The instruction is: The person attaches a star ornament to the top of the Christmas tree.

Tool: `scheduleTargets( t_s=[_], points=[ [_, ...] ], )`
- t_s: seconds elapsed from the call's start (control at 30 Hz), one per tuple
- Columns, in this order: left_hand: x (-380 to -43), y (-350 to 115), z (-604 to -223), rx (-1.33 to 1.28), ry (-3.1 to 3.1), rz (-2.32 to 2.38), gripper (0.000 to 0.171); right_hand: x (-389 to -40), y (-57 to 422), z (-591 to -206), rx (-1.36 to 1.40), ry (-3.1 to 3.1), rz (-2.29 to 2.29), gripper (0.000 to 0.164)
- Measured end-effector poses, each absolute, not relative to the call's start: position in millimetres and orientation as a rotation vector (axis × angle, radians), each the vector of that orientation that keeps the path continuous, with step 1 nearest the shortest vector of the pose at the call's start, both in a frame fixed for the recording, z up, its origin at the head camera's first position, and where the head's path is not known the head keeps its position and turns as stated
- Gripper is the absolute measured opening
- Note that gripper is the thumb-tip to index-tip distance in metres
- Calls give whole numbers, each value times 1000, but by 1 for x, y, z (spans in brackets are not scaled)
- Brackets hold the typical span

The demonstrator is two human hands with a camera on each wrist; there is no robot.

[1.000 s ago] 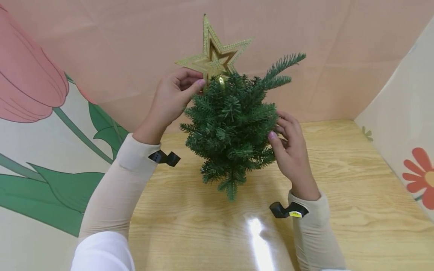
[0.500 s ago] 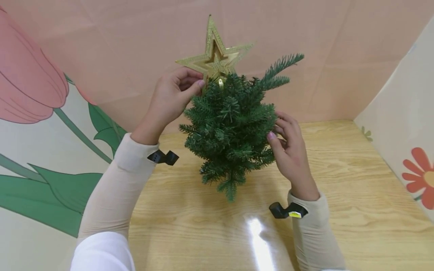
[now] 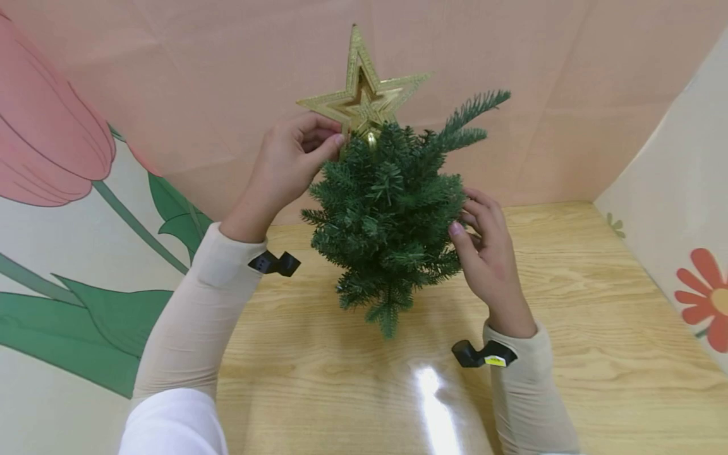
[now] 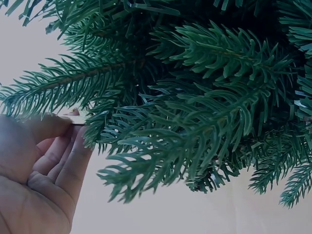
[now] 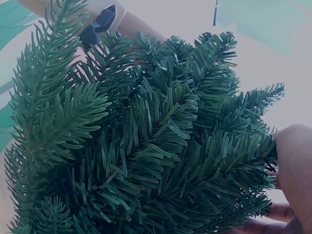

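A small artificial Christmas tree point(image 3: 387, 215) stands on the table, its green branches spread out. At its top sits a gold star tree topper point(image 3: 364, 104) with a glittery edge and a smaller star inside. My left hand point(image 3: 290, 161) pinches the star's lower left point between thumb and fingers; in the left wrist view a thin dark edge shows at those fingertips point(image 4: 78, 134). On the tree's right side my right hand point(image 3: 489, 249) rests with relaxed, slightly bent fingers against the outer branches. Branches hide the star's lower part and the trunk.
The light wooden table point(image 3: 569, 303) reaches the pink backdrop point(image 3: 540, 95) behind the tree. Flower-printed panels point(image 3: 699, 189) stand on both sides. A longer sprig point(image 3: 478, 110) sticks out at the tree's upper right. Each wrist wears a small black camera point(image 3: 275, 263).
The star has turned slightly and its top point has shifted a little to the right. Both hands keep nearly the same places on the star and the tree.
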State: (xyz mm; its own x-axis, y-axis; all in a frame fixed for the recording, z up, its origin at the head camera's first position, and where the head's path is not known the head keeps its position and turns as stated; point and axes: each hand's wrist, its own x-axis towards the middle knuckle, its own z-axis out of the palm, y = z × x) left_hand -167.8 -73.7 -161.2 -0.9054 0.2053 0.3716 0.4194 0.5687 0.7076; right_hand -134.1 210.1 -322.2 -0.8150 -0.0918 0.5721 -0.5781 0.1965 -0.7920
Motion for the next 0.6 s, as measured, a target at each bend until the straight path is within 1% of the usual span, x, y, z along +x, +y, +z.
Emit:
scheduleTargets(
  t_s=[0.6],
  points=[
    [-167,-73,-159,-533,-2579,-1235,25,-135,210,-322,627,-2080,1634,40]
  ],
)
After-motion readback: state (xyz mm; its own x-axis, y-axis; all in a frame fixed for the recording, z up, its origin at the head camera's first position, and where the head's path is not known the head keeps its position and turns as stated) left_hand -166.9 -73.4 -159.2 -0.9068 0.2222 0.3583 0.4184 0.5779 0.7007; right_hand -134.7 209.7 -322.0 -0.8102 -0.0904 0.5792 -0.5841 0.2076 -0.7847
